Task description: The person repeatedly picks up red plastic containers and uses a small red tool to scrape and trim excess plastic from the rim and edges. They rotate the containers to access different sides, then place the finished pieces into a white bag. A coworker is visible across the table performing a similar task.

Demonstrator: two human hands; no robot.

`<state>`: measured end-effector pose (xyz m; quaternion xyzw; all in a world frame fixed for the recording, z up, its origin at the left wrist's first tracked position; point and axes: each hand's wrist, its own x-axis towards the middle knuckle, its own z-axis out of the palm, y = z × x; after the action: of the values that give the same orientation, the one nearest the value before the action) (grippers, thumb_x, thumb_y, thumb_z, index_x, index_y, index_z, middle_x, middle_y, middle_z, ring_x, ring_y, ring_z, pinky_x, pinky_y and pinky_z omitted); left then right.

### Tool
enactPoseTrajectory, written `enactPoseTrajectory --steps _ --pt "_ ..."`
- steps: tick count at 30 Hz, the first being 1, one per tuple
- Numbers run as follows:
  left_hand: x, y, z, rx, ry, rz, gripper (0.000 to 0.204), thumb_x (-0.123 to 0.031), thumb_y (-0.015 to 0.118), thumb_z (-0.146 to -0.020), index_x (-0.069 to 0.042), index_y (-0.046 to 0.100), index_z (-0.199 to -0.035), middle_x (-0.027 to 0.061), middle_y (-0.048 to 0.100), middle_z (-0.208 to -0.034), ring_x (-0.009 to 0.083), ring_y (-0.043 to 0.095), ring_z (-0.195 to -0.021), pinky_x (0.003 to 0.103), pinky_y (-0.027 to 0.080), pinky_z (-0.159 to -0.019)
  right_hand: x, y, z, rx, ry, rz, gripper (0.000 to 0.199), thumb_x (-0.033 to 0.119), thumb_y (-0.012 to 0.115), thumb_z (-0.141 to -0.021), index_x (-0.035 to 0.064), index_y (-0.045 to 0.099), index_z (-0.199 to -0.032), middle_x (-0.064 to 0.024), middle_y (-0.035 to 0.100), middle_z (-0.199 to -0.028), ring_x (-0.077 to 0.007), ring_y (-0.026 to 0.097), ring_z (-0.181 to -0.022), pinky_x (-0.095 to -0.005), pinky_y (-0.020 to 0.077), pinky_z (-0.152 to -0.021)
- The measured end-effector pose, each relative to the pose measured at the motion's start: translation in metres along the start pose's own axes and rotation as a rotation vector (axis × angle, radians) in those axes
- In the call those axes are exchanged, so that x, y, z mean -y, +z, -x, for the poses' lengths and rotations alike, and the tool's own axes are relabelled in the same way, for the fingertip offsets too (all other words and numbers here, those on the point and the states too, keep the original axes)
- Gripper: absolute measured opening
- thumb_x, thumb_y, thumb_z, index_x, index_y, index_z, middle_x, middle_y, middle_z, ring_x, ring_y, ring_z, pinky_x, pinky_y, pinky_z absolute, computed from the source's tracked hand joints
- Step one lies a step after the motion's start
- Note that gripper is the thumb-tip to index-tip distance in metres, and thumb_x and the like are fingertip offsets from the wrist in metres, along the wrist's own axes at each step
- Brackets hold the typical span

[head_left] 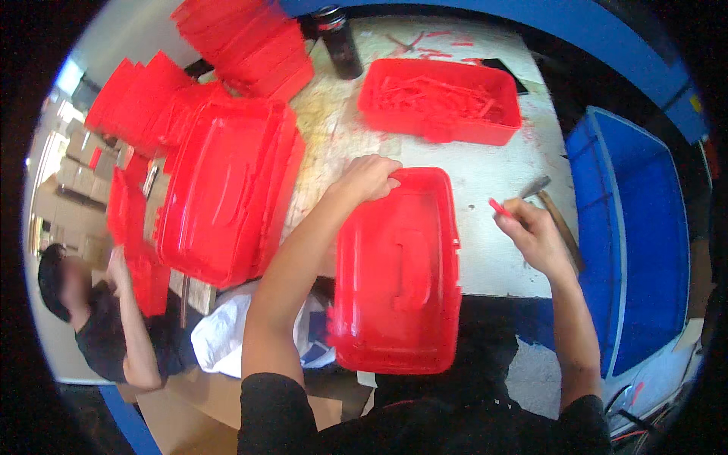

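Note:
A red plastic box lid (pixel 371 280) with a raised moulding in its middle lies at the table's near edge, partly overhanging it towards my body. My left hand (pixel 369 179) is closed over its far left corner. Off to the lid's right, my right hand (pixel 535 231) is raised with its fingers pinched on a small red plastic piece (pixel 498 207). Right beside that hand lies a hammer (pixel 560 224) with a grey head and a wooden handle. Beyond the lid sits a red box (pixel 447 130) full of thin red plastic pieces (pixel 436 97).
Stacked red lids (pixel 212 197) stand on the left, with more red boxes (pixel 250 53) behind. A dark can (pixel 340 44) stands at the back. A blue crate (pixel 618 227) is at the right. Another person (pixel 98 318) handles red parts at far left.

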<state>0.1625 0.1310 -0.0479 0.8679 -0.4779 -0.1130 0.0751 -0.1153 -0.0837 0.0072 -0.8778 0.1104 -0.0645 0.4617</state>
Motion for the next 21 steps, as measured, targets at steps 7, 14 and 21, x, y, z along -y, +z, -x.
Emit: enactPoseTrajectory --steps 7,14,21 --pt "0.003 0.001 0.026 0.048 0.004 0.075 0.032 -0.03 0.075 -0.08 -0.008 0.069 -0.103 0.021 0.07 -0.096 0.0423 0.066 -0.096 0.051 0.052 -0.083 0.023 0.093 -0.093 0.131 -0.414 0.859 0.025 0.027 0.063 -0.094 0.0028 0.065 -0.09 -0.0183 0.069 -0.086 -0.0296 0.071 -0.074 -0.0411 0.0565 -0.06" --pt "0.007 -0.008 0.014 0.233 0.089 0.153 0.042 -0.043 0.081 -0.071 -0.01 0.074 -0.096 0.0201 0.071 -0.093 0.0392 0.068 -0.093 0.049 0.053 -0.081 0.011 0.123 -0.108 -0.04 -0.559 0.816 0.018 0.023 0.065 -0.089 0.006 0.061 -0.086 -0.0105 0.066 -0.078 -0.0279 0.068 -0.066 -0.0399 0.0541 -0.054" --pt "-0.002 -0.002 0.014 0.196 -0.019 0.175 0.043 -0.045 0.073 -0.076 -0.005 0.075 -0.089 0.0248 0.07 -0.092 0.0408 0.068 -0.09 0.048 0.054 -0.081 0.016 0.13 -0.107 -0.074 -0.381 0.786 0.018 0.022 0.067 -0.086 0.0068 0.061 -0.078 -0.0136 0.067 -0.073 -0.0282 0.068 -0.063 -0.0403 0.0533 -0.053"
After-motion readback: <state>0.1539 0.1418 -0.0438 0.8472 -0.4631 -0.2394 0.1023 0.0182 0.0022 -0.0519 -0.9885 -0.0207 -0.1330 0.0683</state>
